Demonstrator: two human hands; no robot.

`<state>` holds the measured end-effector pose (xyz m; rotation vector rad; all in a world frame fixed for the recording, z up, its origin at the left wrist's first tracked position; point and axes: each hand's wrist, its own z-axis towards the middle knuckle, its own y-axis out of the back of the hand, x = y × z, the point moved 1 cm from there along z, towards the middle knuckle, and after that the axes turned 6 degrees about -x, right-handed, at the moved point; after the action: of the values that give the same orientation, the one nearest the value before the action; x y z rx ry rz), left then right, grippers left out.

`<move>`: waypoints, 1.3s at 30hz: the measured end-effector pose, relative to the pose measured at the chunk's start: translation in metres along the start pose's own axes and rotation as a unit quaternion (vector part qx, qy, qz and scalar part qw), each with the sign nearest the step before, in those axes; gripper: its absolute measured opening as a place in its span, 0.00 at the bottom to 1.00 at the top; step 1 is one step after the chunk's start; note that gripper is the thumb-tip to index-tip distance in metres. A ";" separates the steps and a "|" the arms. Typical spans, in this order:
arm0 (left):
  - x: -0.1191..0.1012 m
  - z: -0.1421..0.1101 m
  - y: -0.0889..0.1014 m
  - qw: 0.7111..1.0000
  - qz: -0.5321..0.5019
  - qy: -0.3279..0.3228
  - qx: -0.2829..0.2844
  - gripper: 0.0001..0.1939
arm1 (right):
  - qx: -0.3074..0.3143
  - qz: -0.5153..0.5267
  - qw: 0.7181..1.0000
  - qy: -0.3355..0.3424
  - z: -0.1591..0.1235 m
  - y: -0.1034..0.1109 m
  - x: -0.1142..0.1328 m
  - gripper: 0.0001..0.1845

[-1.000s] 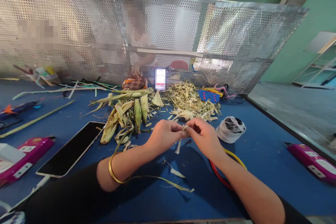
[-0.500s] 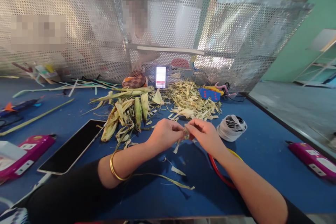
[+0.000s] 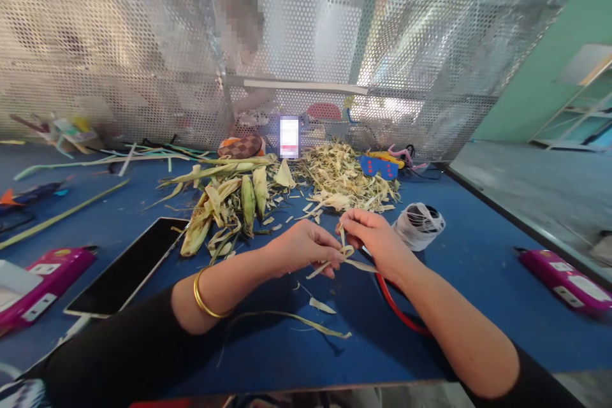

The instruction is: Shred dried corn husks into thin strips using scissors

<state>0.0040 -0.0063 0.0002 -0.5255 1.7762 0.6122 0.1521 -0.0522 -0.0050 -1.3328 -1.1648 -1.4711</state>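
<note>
Over the middle of the blue table, my left hand point(image 3: 308, 247) pinches a looped pale strip of corn husk point(image 3: 348, 252) between thumb and fingers. My right hand point(image 3: 370, 233) grips an upper end of the same strip with its fingertips. Loose ends stick out to the left and right of the loop. Below my hands lie a small husk scrap point(image 3: 322, 305) and a long thin husk strand point(image 3: 306, 322). A spool of white string point(image 3: 417, 227) stands just right of my right hand. Part of a red hoop point(image 3: 396, 309) shows beneath my right forearm.
Behind my hands lie whole corn husks point(image 3: 210, 217) and a heap of shredded husk point(image 3: 342, 175). A dark-screened tablet point(image 3: 127, 268) and a magenta power strip point(image 3: 52, 280) are at left; another power strip point(image 3: 564, 277) is at right. A perforated screen point(image 3: 306, 44) borders the back, a person behind it.
The husk strip, mostly hidden between my fingers before, now shows as a loop with ends spread out. My right hand has risen slightly, and my fingertips are farther apart. The view has shifted slightly.
</note>
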 end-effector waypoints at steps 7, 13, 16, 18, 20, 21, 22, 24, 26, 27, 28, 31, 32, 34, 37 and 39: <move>0.002 0.001 0.001 0.999 -0.017 0.025 0.036 0.08 | 0.004 0.084 0.996 -0.041 0.002 -0.004 -0.008 0.13; 0.006 0.000 -0.005 0.998 -0.045 0.047 0.018 0.11 | 0.002 0.066 0.997 -0.025 0.001 -0.006 -0.011 0.11; 0.005 -0.001 -0.007 0.997 -0.041 0.061 0.005 0.11 | 0.004 0.068 0.997 -0.028 0.001 -0.007 -0.012 0.11; 0.005 0.000 -0.007 0.997 -0.034 0.068 -0.004 0.09 | 0.010 0.062 0.998 -0.025 0.001 -0.006 -0.011 0.11; 0.005 0.001 -0.006 0.997 -0.038 0.066 -0.017 0.07 | -0.001 0.033 0.999 -0.005 0.001 -0.002 -0.008 0.11; 0.005 0.002 -0.004 0.997 -0.045 0.062 -0.029 0.07 | -0.009 0.005 1.000 0.013 0.001 0.001 -0.005 0.10; 0.004 0.003 -0.002 0.996 -0.051 0.057 -0.044 0.07 | -0.011 -0.032 0.999 0.035 0.002 0.005 -0.002 0.10; 0.001 0.004 0.003 0.994 -0.060 0.047 -0.076 0.09 | 0.019 -0.128 0.988 0.081 0.002 0.011 0.003 0.10; -0.001 0.005 0.009 0.992 -0.068 0.042 -0.099 0.10 | 0.090 -0.213 0.967 0.108 0.003 0.016 0.006 0.10; -0.002 0.006 0.011 0.991 -0.071 0.042 -0.104 0.10 | 0.122 -0.238 0.957 0.110 0.004 0.018 0.006 0.11; -0.002 0.006 0.013 0.991 -0.075 0.043 -0.106 0.11 | 0.142 -0.254 0.951 0.106 0.005 0.019 0.005 0.11; 0.001 0.008 0.015 0.988 -0.094 0.052 -0.109 0.11 | 0.104 -0.303 0.938 0.130 0.007 0.019 -0.001 0.12; 0.002 0.009 0.014 0.987 -0.105 0.054 -0.113 0.10 | 0.052 -0.331 0.927 0.166 0.008 0.019 -0.002 0.12; 0.005 0.010 0.013 0.983 -0.124 0.051 -0.126 0.10 | -0.063 -0.378 0.881 0.277 0.005 0.016 -0.001 0.10; 0.007 0.011 0.011 0.978 -0.135 0.041 -0.154 0.08 | -0.103 -0.390 0.796 0.451 -0.006 0.006 0.004 0.08; 0.007 0.011 0.009 0.973 -0.139 0.041 -0.178 0.06 | -0.047 -0.410 0.750 0.517 -0.013 -0.003 0.005 0.08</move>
<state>0.0048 0.0075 -0.0080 -1.0403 1.6352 0.7210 0.1458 -0.0642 -0.0001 0.2020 -0.8719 -2.4132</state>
